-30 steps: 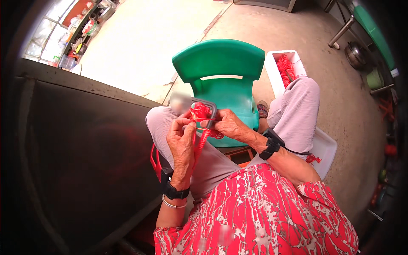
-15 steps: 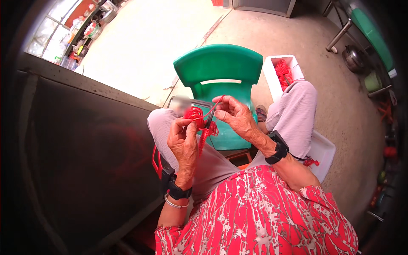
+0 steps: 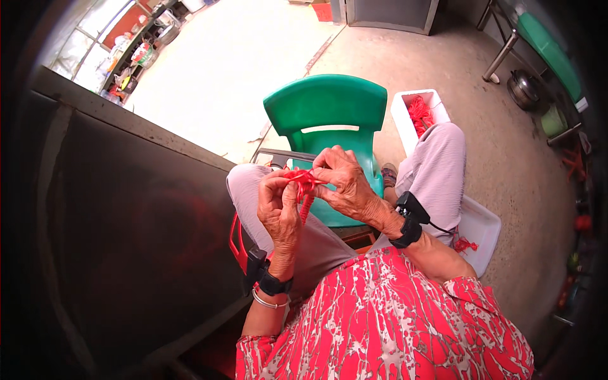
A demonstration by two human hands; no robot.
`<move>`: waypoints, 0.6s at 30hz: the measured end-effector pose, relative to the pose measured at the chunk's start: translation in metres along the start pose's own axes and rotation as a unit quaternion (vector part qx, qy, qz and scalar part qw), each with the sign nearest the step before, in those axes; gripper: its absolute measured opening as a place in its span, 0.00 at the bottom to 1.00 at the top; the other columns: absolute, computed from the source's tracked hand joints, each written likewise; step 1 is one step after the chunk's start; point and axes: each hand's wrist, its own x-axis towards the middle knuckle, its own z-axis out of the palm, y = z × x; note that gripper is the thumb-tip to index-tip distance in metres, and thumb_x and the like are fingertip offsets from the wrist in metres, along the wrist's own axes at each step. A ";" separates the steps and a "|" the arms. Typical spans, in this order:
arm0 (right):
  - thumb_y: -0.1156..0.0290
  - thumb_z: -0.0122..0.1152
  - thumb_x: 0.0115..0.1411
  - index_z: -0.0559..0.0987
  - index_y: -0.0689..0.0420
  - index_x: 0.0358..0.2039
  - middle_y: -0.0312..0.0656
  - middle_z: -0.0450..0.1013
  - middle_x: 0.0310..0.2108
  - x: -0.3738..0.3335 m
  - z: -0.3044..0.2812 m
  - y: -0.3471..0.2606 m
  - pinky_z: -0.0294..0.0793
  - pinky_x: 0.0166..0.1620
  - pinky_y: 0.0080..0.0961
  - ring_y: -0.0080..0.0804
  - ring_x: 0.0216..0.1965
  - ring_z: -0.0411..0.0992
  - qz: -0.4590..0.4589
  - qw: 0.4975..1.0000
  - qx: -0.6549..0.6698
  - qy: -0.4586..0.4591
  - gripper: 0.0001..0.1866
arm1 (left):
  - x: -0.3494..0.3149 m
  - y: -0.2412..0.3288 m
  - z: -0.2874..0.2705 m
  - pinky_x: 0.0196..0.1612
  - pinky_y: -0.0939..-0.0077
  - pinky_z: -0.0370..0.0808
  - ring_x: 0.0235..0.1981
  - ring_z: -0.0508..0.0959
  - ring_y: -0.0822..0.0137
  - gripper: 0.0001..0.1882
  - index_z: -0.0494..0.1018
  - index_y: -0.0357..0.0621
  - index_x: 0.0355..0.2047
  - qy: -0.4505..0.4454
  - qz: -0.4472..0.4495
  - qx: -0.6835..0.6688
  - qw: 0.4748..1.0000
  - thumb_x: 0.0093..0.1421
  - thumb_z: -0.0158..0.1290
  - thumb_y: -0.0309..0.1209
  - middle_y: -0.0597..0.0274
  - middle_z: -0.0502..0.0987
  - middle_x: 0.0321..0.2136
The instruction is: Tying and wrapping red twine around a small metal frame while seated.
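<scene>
Near one chair, two hands pinch seemingly one red cord.

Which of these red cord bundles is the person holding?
The red cord pinched by the left hand and right hand. The others lie in containers: a larger bundle in the white box, a small tangle in the white tray.

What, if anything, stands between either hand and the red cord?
Nothing visible: the left hand and the right hand both pinch the red cord directly. The green chair is beyond them, not in between.
</scene>
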 end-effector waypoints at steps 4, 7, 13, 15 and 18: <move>0.64 0.65 0.58 0.80 0.56 0.41 0.36 0.73 0.39 -0.007 -0.004 -0.007 0.68 0.46 0.26 0.28 0.42 0.70 0.146 0.938 0.310 0.041 0.13 | 0.002 0.009 -0.001 0.49 0.78 0.72 0.42 0.75 0.72 0.03 0.70 0.38 0.37 0.014 -0.031 -0.039 0.999 0.64 0.53 0.23 0.59 0.76 0.41; 0.66 0.48 0.69 0.77 0.65 0.45 0.38 0.76 0.37 -0.032 -0.044 -0.010 0.72 0.45 0.22 0.22 0.39 0.73 0.280 0.822 0.495 0.007 0.16 | 0.002 0.006 -0.014 0.47 0.80 0.73 0.42 0.75 0.73 0.05 0.70 0.38 0.38 -0.036 -0.065 -0.052 0.996 0.63 0.53 0.24 0.60 0.76 0.39; 0.50 0.46 0.70 0.71 0.56 0.38 0.26 0.52 0.14 -0.095 -0.148 0.002 0.60 0.14 0.18 0.15 0.11 0.54 0.453 0.694 0.559 0.030 0.20 | -0.008 0.024 -0.031 0.54 0.67 0.69 0.44 0.76 0.62 0.24 0.69 0.36 0.51 -0.148 -0.067 0.177 0.971 0.56 0.62 0.31 0.56 0.77 0.42; 0.60 0.51 0.68 0.70 0.57 0.43 0.27 0.56 0.14 -0.124 -0.160 0.001 0.61 0.13 0.18 0.17 0.10 0.56 0.473 0.704 0.529 0.018 0.13 | -0.012 0.025 -0.030 0.54 0.66 0.69 0.44 0.76 0.56 0.26 0.70 0.36 0.51 -0.148 -0.053 0.214 0.964 0.53 0.62 0.29 0.52 0.77 0.42; 0.68 0.64 0.53 0.74 0.59 0.47 0.31 0.70 0.24 -0.122 -0.160 -0.018 0.62 0.18 0.17 0.14 0.17 0.64 0.581 0.732 0.324 -0.145 0.21 | -0.016 0.010 -0.038 0.48 0.71 0.71 0.41 0.77 0.64 0.21 0.73 0.34 0.49 -0.160 0.019 0.316 0.935 0.55 0.60 0.28 0.55 0.77 0.37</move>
